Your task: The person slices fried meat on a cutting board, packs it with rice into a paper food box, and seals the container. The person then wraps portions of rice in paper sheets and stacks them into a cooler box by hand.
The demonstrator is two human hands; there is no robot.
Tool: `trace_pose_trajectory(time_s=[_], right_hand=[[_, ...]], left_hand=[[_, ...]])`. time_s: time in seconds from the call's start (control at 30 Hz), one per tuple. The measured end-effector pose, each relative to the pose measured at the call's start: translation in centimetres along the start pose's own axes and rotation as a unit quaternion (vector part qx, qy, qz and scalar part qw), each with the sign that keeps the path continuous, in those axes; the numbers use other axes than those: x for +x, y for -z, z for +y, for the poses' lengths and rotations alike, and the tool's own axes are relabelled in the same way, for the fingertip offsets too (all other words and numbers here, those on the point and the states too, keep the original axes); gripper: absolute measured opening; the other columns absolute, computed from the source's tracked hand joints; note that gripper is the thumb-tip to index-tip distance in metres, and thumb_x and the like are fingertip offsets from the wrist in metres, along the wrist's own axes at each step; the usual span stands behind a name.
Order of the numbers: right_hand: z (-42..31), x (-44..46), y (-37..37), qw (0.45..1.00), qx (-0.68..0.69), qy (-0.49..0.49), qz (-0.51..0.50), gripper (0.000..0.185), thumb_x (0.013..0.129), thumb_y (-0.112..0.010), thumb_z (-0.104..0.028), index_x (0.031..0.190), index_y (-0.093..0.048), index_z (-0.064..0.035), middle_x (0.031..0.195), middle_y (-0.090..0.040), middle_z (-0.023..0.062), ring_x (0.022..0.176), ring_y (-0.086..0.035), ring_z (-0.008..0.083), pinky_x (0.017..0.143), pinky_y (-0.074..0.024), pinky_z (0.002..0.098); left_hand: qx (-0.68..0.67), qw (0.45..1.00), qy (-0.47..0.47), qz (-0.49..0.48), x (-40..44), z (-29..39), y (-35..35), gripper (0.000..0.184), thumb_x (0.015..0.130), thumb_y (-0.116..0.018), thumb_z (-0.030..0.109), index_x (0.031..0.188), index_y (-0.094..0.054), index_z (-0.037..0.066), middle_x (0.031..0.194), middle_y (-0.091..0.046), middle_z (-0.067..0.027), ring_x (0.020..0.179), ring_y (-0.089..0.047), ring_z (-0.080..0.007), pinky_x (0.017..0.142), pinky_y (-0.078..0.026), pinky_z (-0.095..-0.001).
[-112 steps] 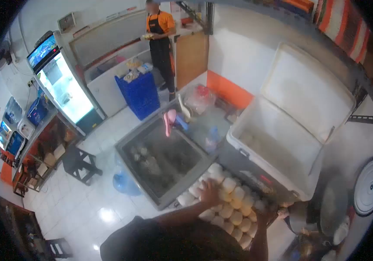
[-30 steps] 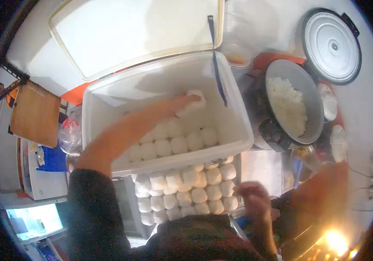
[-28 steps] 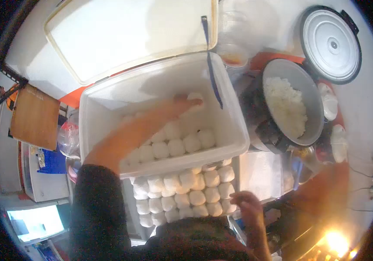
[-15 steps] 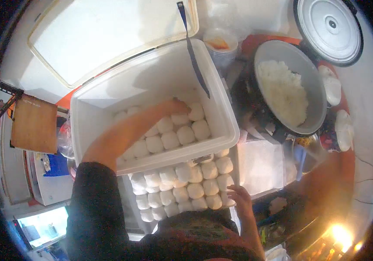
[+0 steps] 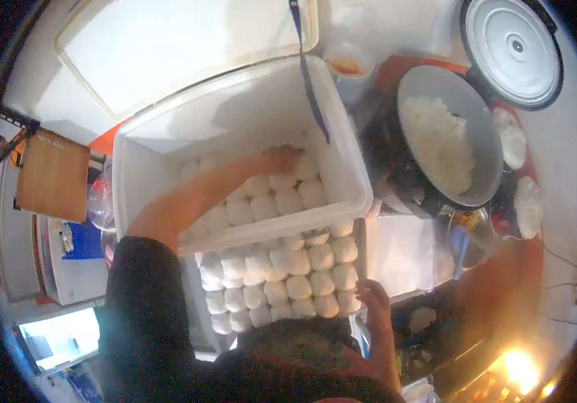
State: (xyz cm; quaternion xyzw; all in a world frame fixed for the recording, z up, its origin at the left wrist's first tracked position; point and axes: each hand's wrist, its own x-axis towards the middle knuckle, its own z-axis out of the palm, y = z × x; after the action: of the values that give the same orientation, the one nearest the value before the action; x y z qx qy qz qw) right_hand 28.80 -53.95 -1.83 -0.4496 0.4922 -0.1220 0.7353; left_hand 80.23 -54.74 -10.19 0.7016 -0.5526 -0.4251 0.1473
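Inside the white cooler box [image 5: 271, 232], white wrapped balls [image 5: 239, 211] sit in rows on the bottom. My left hand [image 5: 281, 160] reaches in over the balls near the box's right side, its fingers blurred and partly hidden, so what it holds cannot be made out. Outside, in front of the box, more white balls [image 5: 299, 287] are stacked in rows against my body. At the right edge of that stack is my right hand [image 5: 374, 295], empty, with its fingers apart and beside the nearest balls.
The box lid [image 5: 187, 54] stands open behind it. Right of the box are a large pot of white rice [image 5: 439, 148], a round lid [image 5: 517, 47], a white flat surface [image 5: 402, 252] and a metal bowl [image 5: 473, 245]. A bright light [image 5: 520, 369] glows at lower right.
The view has turned toward the box, which looked bare inside at first and now holds rows of balls. My left hand, earlier raised with a white ball, is lower among them. My right hand stays beside the stack.
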Motion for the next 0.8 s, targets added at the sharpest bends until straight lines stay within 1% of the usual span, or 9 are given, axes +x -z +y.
trace_pose_trajectory(time_s=[0.07,0.3,0.43,0.47,0.53,0.57,0.63,0.67,0.8], right_hand=[[-0.1,0.5,-0.1,0.999,-0.019,0.011,-0.027,0.038,0.086,-0.065,-0.019,0.118,-0.061,0.0003,0.115,-0.066,0.0111,0.098,-0.062,0.0197,0.088,-0.0485,0.0323],[-1.6,3.4,-3.5,0.988,-0.081,0.073,-0.107,0.035,0.09,-0.063,-0.021,0.12,-0.062,-0.0024,0.114,-0.066,0.0085,0.095,-0.06,0.0174,0.087,-0.0471,0.0318],[-0.3,5.2,-7.1,0.967,-0.182,0.09,-0.153,0.032,0.087,-0.067,-0.016,0.117,-0.064,-0.0048,0.108,-0.067,0.008,0.103,-0.06,0.0183,0.087,-0.0464,0.0321],[-0.6,4.8,-8.9,0.956,-0.25,0.051,-0.147,0.034,0.086,-0.069,-0.014,0.118,-0.063,-0.0072,0.112,-0.064,0.0094,0.107,-0.058,0.0195,0.092,-0.046,0.0338],[3.0,5.8,-11.9,0.894,-0.35,0.21,-0.186,0.055,0.082,-0.077,-0.025,0.13,-0.055,-0.0098,0.136,-0.049,0.0175,0.128,-0.046,0.0328,0.106,-0.0388,0.0445],[5.2,6.9,-13.3,0.821,-0.429,0.325,-0.193,0.068,0.079,-0.08,-0.032,0.136,-0.05,-0.0113,0.146,-0.04,0.02,0.135,-0.038,0.039,0.111,-0.0344,0.0497],[7.3,6.3,-17.8,0.798,-0.511,0.272,-0.17,0.092,0.07,-0.084,-0.045,0.145,-0.04,-0.015,0.154,-0.024,0.0241,0.142,-0.022,0.0457,0.113,-0.0243,0.0597],[8.3,6.2,-19.8,0.773,-0.56,0.245,-0.17,0.103,0.066,-0.085,-0.05,0.15,-0.034,-0.017,0.156,-0.016,0.0258,0.144,-0.016,0.0484,0.114,-0.0196,0.0637],[12.2,9.3,-22.9,0.704,-0.652,0.245,-0.143,0.112,0.061,-0.085,-0.059,0.152,-0.03,-0.0232,0.158,-0.006,0.0267,0.142,-0.011,0.054,0.111,-0.0128,0.07]], left_hand=[[0.194,0.98,-0.047,0.011,-0.8,0.6,0.5,0.076,0.085,-0.058,0.019,0.153,-0.028,0.007,0.135,-0.056,-0.0228,0.114,-0.06,-0.0345,0.1,-0.046,-0.0447],[0.16,0.956,-0.037,0.243,-19.8,19.1,7.7,0.056,0.09,-0.057,0.007,0.144,-0.043,0.007,0.143,-0.048,-0.0232,0.133,-0.045,-0.0381,0.114,-0.034,-0.0422],[0.039,0.873,-0.115,0.472,-33.7,23.3,1.4,0.016,0.09,-0.057,0.011,0.099,-0.067,0.002,0.1,-0.066,-0.0165,0.089,-0.062,-0.0341,0.082,-0.048,-0.0441],[-0.001,0.842,-0.11,0.528,-36.6,22.4,-2.1,0.012,0.091,-0.055,0.009,0.091,-0.065,0.002,0.094,-0.066,-0.0149,0.083,-0.061,-0.0303,0.077,-0.047,-0.0417],[-0.096,0.716,-0.129,0.679,-37.9,16.2,-12.7,0.016,0.092,-0.052,0.007,0.079,-0.06,0.004,0.086,-0.065,-0.0114,0.074,-0.057,-0.0237,0.07,-0.045,-0.0374],[-0.185,0.625,0.017,0.758,-37.1,14.1,-18.1,0.016,0.092,-0.058,0.011,0.077,-0.06,0.004,0.085,-0.064,-0.0098,0.081,-0.058,-0.0249,0.076,-0.046,-0.0399],[-0.02,0.706,0.356,0.612,-36.3,11.2,-23.4,0.058,0.083,-0.074,0.037,0.126,-0.053,0.005,0.127,-0.051,-0.0211,0.12,-0.046,-0.0356,0.104,-0.035,-0.0496],[-0.036,0.687,0.361,0.629,-33.1,6.7,-27.7,0.091,0.079,-0.073,0.053,0.147,-0.034,0.007,0.15,-0.024,-0.0288,0.137,-0.028,-0.0456,0.114,-0.024,-0.0548],[-0.115,0.74,0.407,0.524,-30.1,7.5,-27.1,0.098,0.076,-0.066,0.069,0.152,-0.031,0.018,0.159,-0.002,-0.0295,0.144,-0.005,-0.0547,0.112,-0.01,-0.0697]])
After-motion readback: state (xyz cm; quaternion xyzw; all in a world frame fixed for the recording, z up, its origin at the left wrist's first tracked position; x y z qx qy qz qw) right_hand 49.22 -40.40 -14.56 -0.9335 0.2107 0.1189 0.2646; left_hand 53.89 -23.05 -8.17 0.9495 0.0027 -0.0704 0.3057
